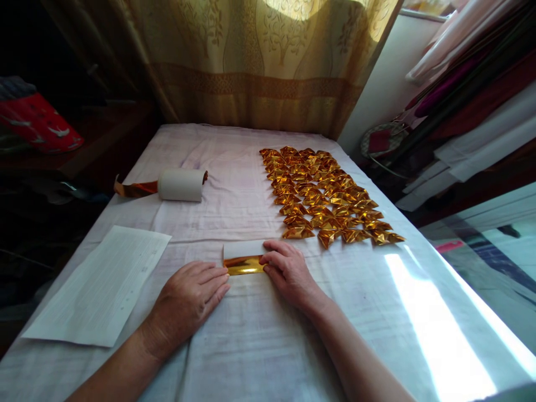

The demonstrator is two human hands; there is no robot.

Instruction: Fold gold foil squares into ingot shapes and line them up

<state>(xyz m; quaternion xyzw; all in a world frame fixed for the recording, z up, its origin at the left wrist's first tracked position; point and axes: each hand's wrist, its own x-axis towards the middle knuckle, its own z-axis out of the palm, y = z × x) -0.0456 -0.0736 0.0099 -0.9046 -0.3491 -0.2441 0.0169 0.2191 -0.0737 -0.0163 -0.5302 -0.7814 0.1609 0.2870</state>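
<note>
Pressing: both hands flat on the bed, working a gold strip (244, 264) near the front edge, about midway across.
Left hand (190, 298): fingers together and laid flat, tips touching the strip's left end, pinching nothing.
Right hand (288, 271): fingers together and curved, bearing down on the strip's right end, with the fingertips over its edge.
Strip: gold foil paper, white on its back; a white flap (244, 249) shows above the shiny gold band, so one fold looks made lengthwise.
Folded pieces (324, 192): dozens of gold folded shapes laid in neat rows toward the right edge, running from mid-bed to the far side, just beyond the right hand.
Roll (181, 185): white-backed foil roll lying on its side toward the left edge, a gold tail trailing off to the left.
Sheet (103, 282): a pale printed sheet flat at the front left corner, apart from both hands.
Progress: by my reading, plenty of pieces are finished, this one is at an early fold, and the fat roll suggests much foil is left.
Cloth (268, 346): a pale sheet covers the bed.
</note>
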